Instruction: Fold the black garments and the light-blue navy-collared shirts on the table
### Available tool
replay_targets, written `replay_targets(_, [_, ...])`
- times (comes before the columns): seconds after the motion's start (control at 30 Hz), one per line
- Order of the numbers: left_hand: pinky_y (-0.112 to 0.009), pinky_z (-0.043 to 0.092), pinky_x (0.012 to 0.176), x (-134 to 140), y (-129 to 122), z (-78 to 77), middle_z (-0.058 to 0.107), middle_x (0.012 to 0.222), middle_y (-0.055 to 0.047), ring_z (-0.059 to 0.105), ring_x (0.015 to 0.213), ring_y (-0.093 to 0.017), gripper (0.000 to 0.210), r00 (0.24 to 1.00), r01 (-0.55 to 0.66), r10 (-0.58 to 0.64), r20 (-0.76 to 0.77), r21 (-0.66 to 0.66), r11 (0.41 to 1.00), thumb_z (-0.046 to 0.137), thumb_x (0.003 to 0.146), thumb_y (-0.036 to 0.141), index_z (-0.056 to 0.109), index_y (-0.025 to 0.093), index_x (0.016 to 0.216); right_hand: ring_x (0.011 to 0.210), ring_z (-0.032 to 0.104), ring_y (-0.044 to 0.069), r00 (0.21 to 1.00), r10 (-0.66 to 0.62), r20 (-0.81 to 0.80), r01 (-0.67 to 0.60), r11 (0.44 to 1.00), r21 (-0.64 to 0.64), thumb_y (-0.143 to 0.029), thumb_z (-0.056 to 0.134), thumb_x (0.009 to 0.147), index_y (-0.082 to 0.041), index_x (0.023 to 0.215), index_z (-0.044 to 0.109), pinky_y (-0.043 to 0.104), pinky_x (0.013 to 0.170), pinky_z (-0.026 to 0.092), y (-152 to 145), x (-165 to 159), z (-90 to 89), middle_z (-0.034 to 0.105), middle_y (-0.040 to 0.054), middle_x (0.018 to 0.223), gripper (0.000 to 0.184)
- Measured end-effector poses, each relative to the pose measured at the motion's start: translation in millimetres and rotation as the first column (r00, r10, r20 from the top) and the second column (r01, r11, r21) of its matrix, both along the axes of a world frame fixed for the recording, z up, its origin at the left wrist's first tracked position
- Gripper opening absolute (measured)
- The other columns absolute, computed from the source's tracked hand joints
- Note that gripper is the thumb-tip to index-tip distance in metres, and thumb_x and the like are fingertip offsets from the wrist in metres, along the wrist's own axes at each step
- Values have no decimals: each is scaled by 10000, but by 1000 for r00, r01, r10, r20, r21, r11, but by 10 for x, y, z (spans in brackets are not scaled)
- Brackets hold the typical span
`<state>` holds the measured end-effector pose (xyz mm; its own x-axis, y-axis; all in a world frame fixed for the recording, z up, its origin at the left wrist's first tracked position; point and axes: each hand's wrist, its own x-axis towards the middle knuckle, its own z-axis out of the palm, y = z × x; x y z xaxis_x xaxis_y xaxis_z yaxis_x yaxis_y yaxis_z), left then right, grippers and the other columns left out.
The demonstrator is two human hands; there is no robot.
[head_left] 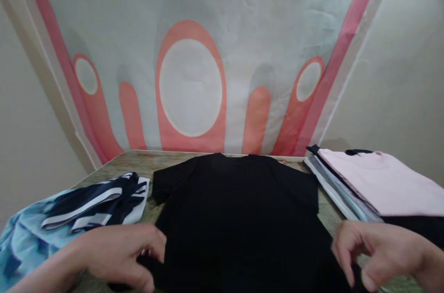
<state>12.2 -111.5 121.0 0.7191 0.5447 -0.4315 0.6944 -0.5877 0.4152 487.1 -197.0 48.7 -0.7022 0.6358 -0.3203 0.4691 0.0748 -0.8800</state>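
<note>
A black short-sleeved T-shirt point(239, 210) lies spread on the table, its neckline at the far edge and its sleeves out to both sides. At its near left side, my left hand point(121, 253) is closed on the black fabric, thumb below and fingers above. My right hand point(381, 251) pinches the cloth at the near right side between thumb and fingers. The lower hem runs out of view at the bottom of the picture.
To the left lies a loose heap of clothes, with a navy and white garment point(114, 200) on light blue fabric point(31, 233). A stack of folded clothes topped by a pink shirt point(391, 182) sits right. Behind the wooden-patterned table point(138, 159) rises a wall with a printed sheet point(277, 20).
</note>
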Motion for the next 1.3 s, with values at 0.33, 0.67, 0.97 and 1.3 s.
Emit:
replay_targets(0.33, [-353, 281, 1020, 644, 856, -588, 406, 1361, -72, 368, 1243, -257, 625, 994, -20, -1, 105, 206, 978, 479, 759, 633, 490, 243, 1247, 1085, 523, 241, 858, -483, 174, 309, 756, 578, -465, 448, 829, -177, 1164, 564, 377, 937, 392, 863, -466, -214, 576, 109, 1179, 457])
replay_targets(0.67, [-604, 68, 1009, 1033, 1495, -1301, 61, 1488, -56, 49, 1353, -304, 723, 990, -138, 138, 35, 488, 862, 181, 820, 692, 142, 285, 1417, 1334, 171, 293, 569, -645, 509, 146, 689, 710, -628, 249, 833, -212, 1389, 293, 521, 1050, 146, 1542, -312, -819, 239, 57, 1461, 695])
replay_targets(0.97, [-439, 192, 1051, 1982, 1685, -1319, 233, 1452, -114, 210, 1328, -234, 568, 998, -20, -6, 55, 473, 881, 237, 901, 438, 286, 127, 1374, 1278, 322, 221, 774, -521, 360, 23, 592, 806, -278, 287, 884, -71, 1283, 449, 363, 1057, 229, 2341, -923, -724, 413, 140, 1361, 478])
replay_targets(1.3, [-492, 92, 1061, 1721, 2043, -1607, 114, 1483, -96, 69, 1352, -286, 762, 937, -338, 323, 130, 563, 754, 89, 845, 634, 201, 136, 1410, 1351, 118, 234, 508, -747, 428, 244, 602, 760, -603, 141, 861, -101, 1408, 219, 411, 1082, 77, 2323, -699, -1028, 161, 100, 1478, 747])
